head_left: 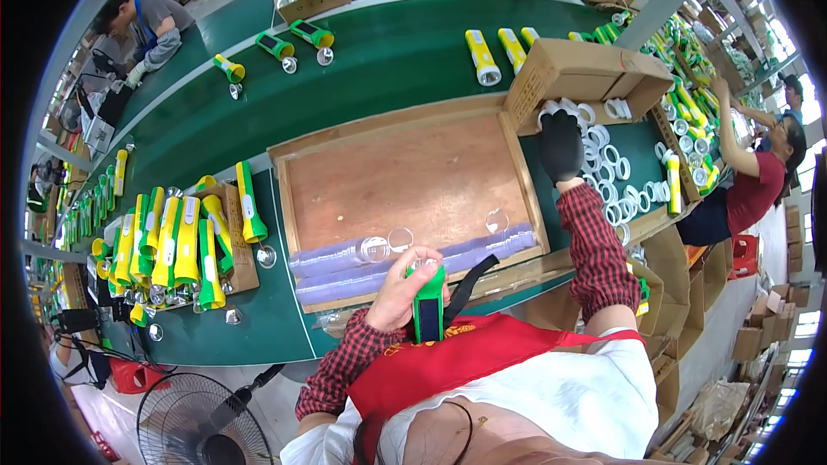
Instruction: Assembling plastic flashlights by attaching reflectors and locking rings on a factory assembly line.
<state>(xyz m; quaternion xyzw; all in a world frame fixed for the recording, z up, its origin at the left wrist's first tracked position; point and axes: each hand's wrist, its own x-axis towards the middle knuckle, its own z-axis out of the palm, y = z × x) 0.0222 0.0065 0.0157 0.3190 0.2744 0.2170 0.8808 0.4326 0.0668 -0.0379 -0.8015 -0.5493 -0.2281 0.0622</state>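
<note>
Green flashlight [430, 305]: in the left hand [398, 294], close to the torso, dark panel [429, 322] facing up, head end away from the body, presumably to keep that end accessible. By size from here: green bench [277, 327] under the work. Wooden-framed tray [388, 174] front and center, likely for reach from either side. Cardboard box [551, 67] at its far right corner, tipped on its side, probably to let contents spill out. Yellow-and-green flashlights [185, 245] bunched at left, apparently parked within left-side reach. Left hand: bare, curled snugly around the green flashlight, fingers over the head end. Right hand [562, 146]: black-gloved, down at the white rings [611, 155]; fingertips hidden, can't tell grip. Clear discs [401, 239]: loose, near tray's front.
</note>
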